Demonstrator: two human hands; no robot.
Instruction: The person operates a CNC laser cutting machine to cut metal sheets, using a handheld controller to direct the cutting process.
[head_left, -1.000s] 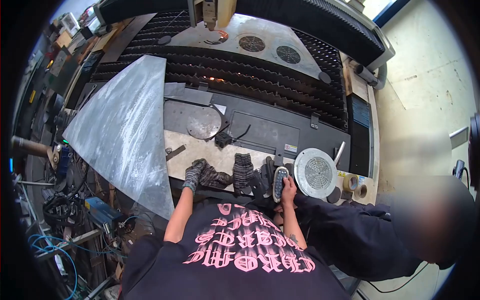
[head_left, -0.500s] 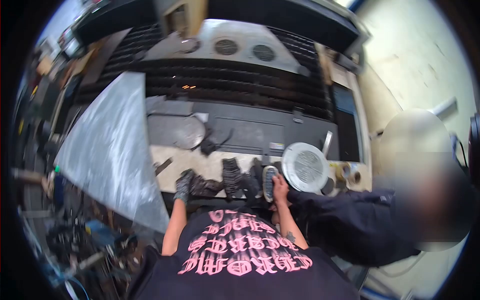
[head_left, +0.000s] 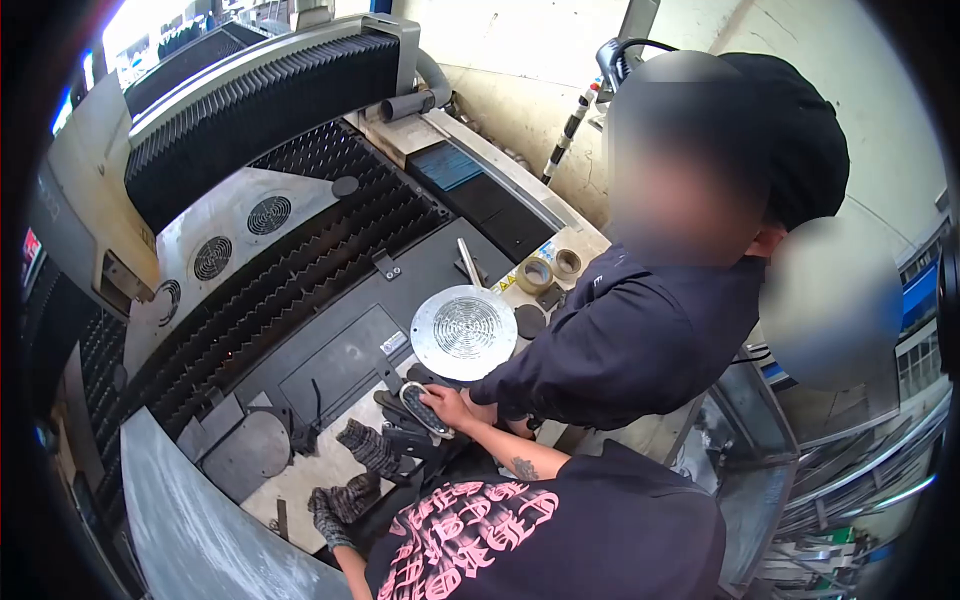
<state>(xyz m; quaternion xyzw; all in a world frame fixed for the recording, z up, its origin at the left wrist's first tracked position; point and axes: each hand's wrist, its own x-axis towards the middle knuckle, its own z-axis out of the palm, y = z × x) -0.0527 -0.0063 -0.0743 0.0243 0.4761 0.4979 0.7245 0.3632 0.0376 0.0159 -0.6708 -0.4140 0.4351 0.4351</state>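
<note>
My right hand (head_left: pixel 449 407) is bare and closed on a dark oval object with a pale rim (head_left: pixel 416 403), near the bench edge. In a grey patterned glove, my left hand (head_left: pixel 328 522) is at the lower left against a crumpled dark knitted glove (head_left: pixel 352 494); its fingers do not show clearly. Between my hands lies a ribbed grey knitted glove (head_left: pixel 368 447). A round metal disc with a slotted grille (head_left: pixel 464 327) sits just beyond my right hand.
A co-worker in a dark jacket (head_left: pixel 640 340) leans in at the right, one arm close to my right hand. Tape rolls (head_left: pixel 534 274) lie beyond the disc. A large metal sheet (head_left: pixel 200 520) juts in at lower left. Slatted machine bed (head_left: pixel 270 285) lies ahead.
The view has swung right, bringing the co-worker and the machine's side further into the frame. My right hand still holds the oval object, and my left is still by the gloves.
</note>
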